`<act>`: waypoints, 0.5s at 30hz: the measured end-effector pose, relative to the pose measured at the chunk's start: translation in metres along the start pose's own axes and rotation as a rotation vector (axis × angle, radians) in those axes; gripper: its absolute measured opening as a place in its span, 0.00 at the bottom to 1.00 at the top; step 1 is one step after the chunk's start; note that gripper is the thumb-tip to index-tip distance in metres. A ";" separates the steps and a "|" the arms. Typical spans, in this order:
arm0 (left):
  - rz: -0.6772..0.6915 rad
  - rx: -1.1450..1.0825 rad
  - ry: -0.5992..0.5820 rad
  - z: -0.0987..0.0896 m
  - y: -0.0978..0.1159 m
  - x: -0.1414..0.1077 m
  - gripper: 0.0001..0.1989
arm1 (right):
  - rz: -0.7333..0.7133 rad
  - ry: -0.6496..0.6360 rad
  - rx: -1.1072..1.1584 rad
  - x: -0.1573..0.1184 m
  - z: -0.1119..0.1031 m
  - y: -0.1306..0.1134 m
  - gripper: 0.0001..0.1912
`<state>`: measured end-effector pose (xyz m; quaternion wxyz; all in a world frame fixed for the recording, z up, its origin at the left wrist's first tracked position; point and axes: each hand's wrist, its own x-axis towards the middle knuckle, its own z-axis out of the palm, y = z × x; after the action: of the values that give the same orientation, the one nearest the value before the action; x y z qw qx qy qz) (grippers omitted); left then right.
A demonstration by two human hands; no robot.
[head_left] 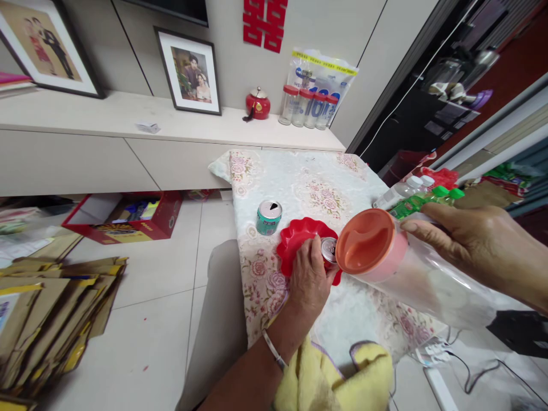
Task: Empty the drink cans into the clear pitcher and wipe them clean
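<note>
My left hand (309, 279) is wrapped round a red can (329, 249) that stands in a scalloped red plate (295, 237). Tilted almost on its side, a clear plastic pitcher (432, 279) with an orange lid (367, 241) is held at its handle by my right hand (479, 240). The lid's edge is right at the can's top; whether they touch is hard to tell. An opened green can (269, 218) stands upright on the flowered tablecloth (325, 194), left of the plate. A yellow cloth (334, 379) lies at the near edge.
Bottles with green and white caps (422, 197) stand beyond the pitcher. A white cabinet (171, 128) at the back bears picture frames, a red jar (257, 105) and glass jars (305, 108). Flattened cardboard (51, 314) and a red box (128, 220) are on the floor at left.
</note>
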<state>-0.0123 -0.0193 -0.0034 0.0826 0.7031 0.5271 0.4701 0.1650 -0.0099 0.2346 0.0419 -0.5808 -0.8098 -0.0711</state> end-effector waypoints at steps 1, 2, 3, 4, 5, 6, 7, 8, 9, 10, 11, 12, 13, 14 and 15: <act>-0.003 0.001 -0.001 0.000 0.000 0.000 0.45 | 0.003 -0.002 0.004 0.000 0.000 0.000 0.28; -0.003 0.002 -0.002 0.000 0.000 0.000 0.45 | 0.005 -0.003 0.007 0.000 0.000 0.001 0.29; -0.003 0.002 -0.002 0.000 0.000 0.000 0.45 | 0.006 -0.002 0.009 0.000 0.000 0.001 0.29; 0.000 0.003 0.001 0.000 0.001 0.000 0.45 | 0.006 0.001 0.011 0.000 0.001 0.002 0.29; 0.001 0.004 0.002 0.000 0.001 0.001 0.45 | 0.005 0.003 0.012 0.000 0.001 0.002 0.29; 0.000 0.004 0.002 -0.001 0.001 0.001 0.45 | 0.003 0.006 0.012 0.000 0.001 0.002 0.29; -0.004 0.005 -0.002 -0.001 0.001 0.001 0.45 | 0.000 0.006 0.011 0.000 0.001 0.002 0.29; -0.009 0.005 -0.008 -0.002 0.001 0.001 0.45 | -0.005 0.006 0.009 0.000 0.001 0.002 0.29; -0.012 0.006 -0.015 -0.002 0.001 0.001 0.45 | -0.011 0.008 0.004 0.000 0.001 0.002 0.28; -0.013 0.006 -0.023 -0.003 0.001 0.001 0.44 | -0.017 0.009 0.000 0.000 0.001 0.002 0.28; -0.011 0.006 -0.027 -0.003 0.001 0.001 0.44 | -0.022 0.013 -0.004 0.000 0.001 0.002 0.28; -0.008 0.007 -0.026 -0.004 0.001 0.001 0.44 | -0.023 0.016 -0.007 0.000 0.001 0.002 0.28; -0.006 0.006 -0.023 -0.004 0.001 0.001 0.44 | -0.024 0.019 -0.009 -0.001 0.001 0.002 0.28; -0.003 0.006 -0.018 -0.004 0.001 0.001 0.43 | -0.024 0.021 -0.010 -0.001 0.001 0.002 0.28; -0.004 0.007 -0.014 -0.004 0.001 0.001 0.43 | -0.022 0.020 -0.011 -0.002 0.001 0.003 0.28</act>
<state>-0.0144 -0.0203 -0.0002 0.0849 0.7058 0.5293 0.4632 0.1682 -0.0103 0.2332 0.0458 -0.5713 -0.8154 -0.0817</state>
